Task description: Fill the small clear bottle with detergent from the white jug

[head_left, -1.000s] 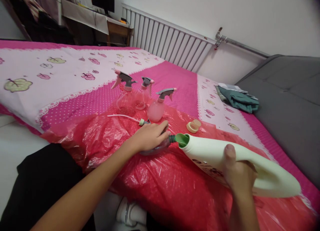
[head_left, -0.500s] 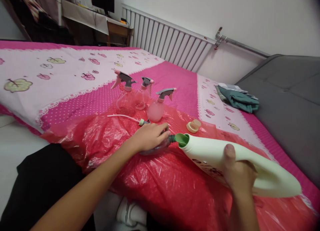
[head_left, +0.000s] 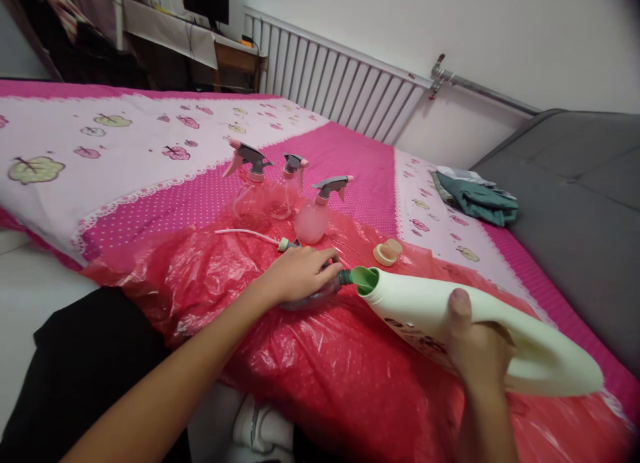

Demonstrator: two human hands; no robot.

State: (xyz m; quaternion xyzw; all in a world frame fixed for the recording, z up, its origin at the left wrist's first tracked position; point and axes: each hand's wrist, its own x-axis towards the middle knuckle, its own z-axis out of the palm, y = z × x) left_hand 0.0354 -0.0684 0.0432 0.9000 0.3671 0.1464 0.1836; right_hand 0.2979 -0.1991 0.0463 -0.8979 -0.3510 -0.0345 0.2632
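Observation:
My left hand [head_left: 300,274] is wrapped over a clear spray bottle body [head_left: 313,299], which lies tilted with its dark threaded neck pointing right. My right hand [head_left: 480,346] grips the handle of a large pale green detergent jug [head_left: 555,359], tipped nearly flat. The jug's green spout [head_left: 364,279] meets the bottle's neck; whether liquid is flowing I cannot tell. Just behind my left hand lies a loose spray head [head_left: 287,245] with a thin tube [head_left: 245,232] running left. A yellowish translucent cap [head_left: 388,252] rests beyond the spout.
Three spray bottles with grey and pink heads, the nearest a pinkish one [head_left: 311,221], stand behind my left hand. Crinkled red plastic sheeting [head_left: 320,376] covers the bed's near edge. Folded clothes [head_left: 477,197] lie by the grey headboard [head_left: 575,183]. A radiator [head_left: 330,69] lines the wall.

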